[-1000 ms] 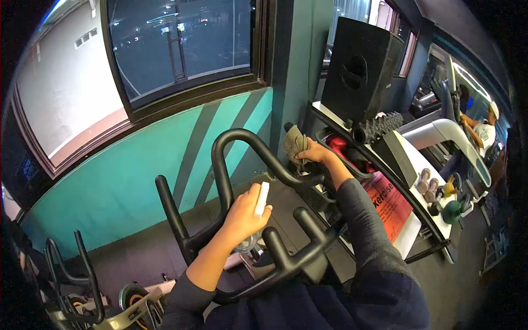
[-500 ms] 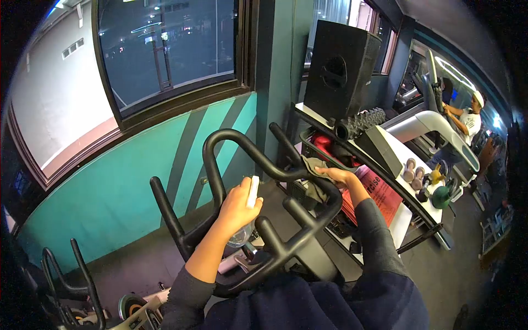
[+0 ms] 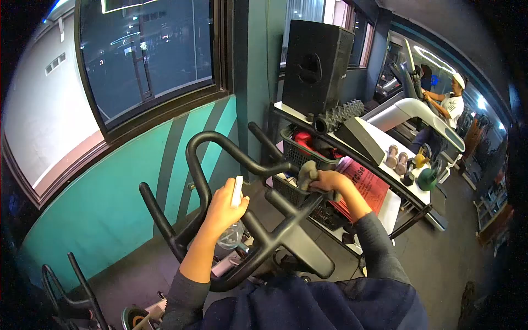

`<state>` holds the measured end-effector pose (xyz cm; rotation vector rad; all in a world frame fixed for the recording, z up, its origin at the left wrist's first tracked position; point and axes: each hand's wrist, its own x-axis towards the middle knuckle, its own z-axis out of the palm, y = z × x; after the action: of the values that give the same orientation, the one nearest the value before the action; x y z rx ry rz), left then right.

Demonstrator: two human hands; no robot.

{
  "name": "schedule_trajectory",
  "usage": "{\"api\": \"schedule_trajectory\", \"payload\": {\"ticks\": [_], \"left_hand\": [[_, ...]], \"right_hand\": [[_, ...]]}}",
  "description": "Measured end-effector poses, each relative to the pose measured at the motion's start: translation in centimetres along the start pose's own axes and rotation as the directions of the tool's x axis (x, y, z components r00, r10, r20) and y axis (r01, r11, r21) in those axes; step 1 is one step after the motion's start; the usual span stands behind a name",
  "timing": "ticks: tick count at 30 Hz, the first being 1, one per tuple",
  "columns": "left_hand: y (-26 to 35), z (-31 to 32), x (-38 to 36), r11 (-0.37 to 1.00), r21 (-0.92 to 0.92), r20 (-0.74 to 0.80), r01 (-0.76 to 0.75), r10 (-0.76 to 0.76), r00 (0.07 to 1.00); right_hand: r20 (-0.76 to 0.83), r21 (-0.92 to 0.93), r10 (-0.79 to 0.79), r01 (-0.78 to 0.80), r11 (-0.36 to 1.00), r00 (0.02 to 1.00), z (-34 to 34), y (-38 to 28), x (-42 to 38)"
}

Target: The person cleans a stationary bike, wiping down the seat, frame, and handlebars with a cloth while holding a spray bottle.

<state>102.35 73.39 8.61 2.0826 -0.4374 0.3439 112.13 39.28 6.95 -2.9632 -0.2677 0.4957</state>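
Observation:
My left hand (image 3: pixel 222 209) is closed around the neck of a spray bottle (image 3: pixel 231 236), whose body is clear and whose head is white. It is beside the left loop of a black exercise-bike handlebar (image 3: pixel 242 158). My right hand (image 3: pixel 331 181) grips a bunched grey-brown cloth (image 3: pixel 307 174) against the right side of the handlebar. Part of the bar there is hidden behind the cloth and fingers. Between my arms, the handlebar's central grips (image 3: pixel 280 202) point forward.
A rack shelf (image 3: pixel 393 215) to the right carries baskets (image 3: pixel 291 144), red exercise boxes (image 3: pixel 366 184), dumbbells (image 3: pixel 392 157) and a large speaker (image 3: pixel 316 69). Another bike's handlebar (image 3: pixel 82 280) stands at lower left. A person (image 3: pixel 452 107) is at a treadmill farther back.
The view has shifted slightly to the right. My right hand has slid a little along the bar toward me, and the cloth is more bunched. My left hand keeps the spray bottle in place.

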Motion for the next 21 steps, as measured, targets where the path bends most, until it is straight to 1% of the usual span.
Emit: {"api": "schedule_trajectory", "payload": {"ticks": [1, 3, 4, 5, 7, 8, 10, 11, 12, 13, 14, 15, 17, 19, 20, 21], "left_hand": [[-0.2, 0.1, 0.0, 1.000, 0.000, 0.002, -0.008, 0.008, 1.000], [-0.8, 0.2, 0.2, 1.000, 0.003, 0.007, -0.016, 0.016, 1.000], [-0.9, 0.1, 0.3, 1.000, 0.004, 0.008, -0.017, 0.017, 1.000], [-1.0, 0.0, 0.4, 1.000, 0.018, 0.008, -0.009, 0.009, 1.000], [-1.5, 0.1, 0.5, 1.000, 0.028, 0.012, 0.008, -0.008, 1.000], [-1.9, 0.2, 0.7, 0.998, 0.069, -0.002, 0.005, -0.004, 1.000], [-2.3, 0.3, 1.0, 0.989, 0.144, -0.029, -0.018, 0.022, 0.999], [-2.4, 0.2, 1.1, 0.989, 0.145, -0.028, -0.014, 0.018, 0.999], [-2.4, 0.1, 1.2, 0.990, 0.140, -0.016, -0.019, 0.021, 1.000], [-2.4, 0.2, 1.1, 0.991, 0.133, 0.000, -0.024, 0.024, 1.000], [-2.8, 0.4, 1.1, 0.989, 0.140, -0.013, -0.055, 0.058, 0.998], [-2.7, 0.4, 1.1, 0.989, 0.137, -0.007, -0.055, 0.057, 0.998], [-2.4, 0.2, 1.0, 0.991, 0.131, -0.030, -0.021, 0.025, 0.999], [-2.4, 0.1, 1.0, 0.991, 0.132, -0.043, -0.035, 0.041, 0.998], [-2.2, 0.0, 1.0, 0.991, 0.130, -0.037, -0.019, 0.024, 0.999], [-2.0, 0.0, 1.0, 0.992, 0.127, -0.030, -0.003, 0.007, 1.000]], "right_hand": [[-0.025, -0.032, 0.066, -0.067, 0.997, 0.997, 0.3, -0.7, 1.0], [-0.086, -0.054, 0.061, -0.066, 0.996, 0.994, 0.7, -2.2, 2.6], [-0.116, -0.117, 0.065, -0.079, 0.990, 0.991, 0.9, -2.9, 3.2], [-0.114, -0.117, 0.065, -0.079, 0.990, 0.991, 1.1, -3.6, 3.8], [-0.306, -0.197, -0.015, -0.048, 0.979, 0.952, 1.7, -4.8, 4.8], [-0.345, -0.242, -0.065, -0.021, 0.970, 0.936, 1.9, -5.1, 5.6], [-0.353, -0.263, -0.090, -0.006, 0.965, 0.931, 2.1, -5.3, 7.0], [-0.360, -0.282, -0.113, 0.007, 0.959, 0.926, 1.9, -5.7, 7.0], [-0.280, -0.201, -0.072, 0.015, 0.979, 0.957, 1.3, -5.5, 6.7], [-0.302, -0.092, -0.079, 0.054, 0.994, 0.950, 1.0, -5.2, 6.2], [-0.230, -0.004, -0.100, 0.102, 0.995, 0.968, 0.8, -4.0, 6.8], [-0.162, 0.086, -0.129, 0.144, 0.986, 0.978, 0.6, -2.9, 7.4], [-0.199, 0.295, -0.110, 0.166, 0.941, 0.974, 1.5, -0.9, 8.1], [-0.083, 0.608, -0.140, 0.162, 0.777, 0.987, 4.0, 2.6, 11.4], [-0.084, 0.608, -0.140, 0.162, 0.777, 0.987, 3.6, 2.3, 10.2], [-0.043, 0.716, -0.114, 0.110, 0.690, 0.993, 2.9, 1.7, 7.9]]}}
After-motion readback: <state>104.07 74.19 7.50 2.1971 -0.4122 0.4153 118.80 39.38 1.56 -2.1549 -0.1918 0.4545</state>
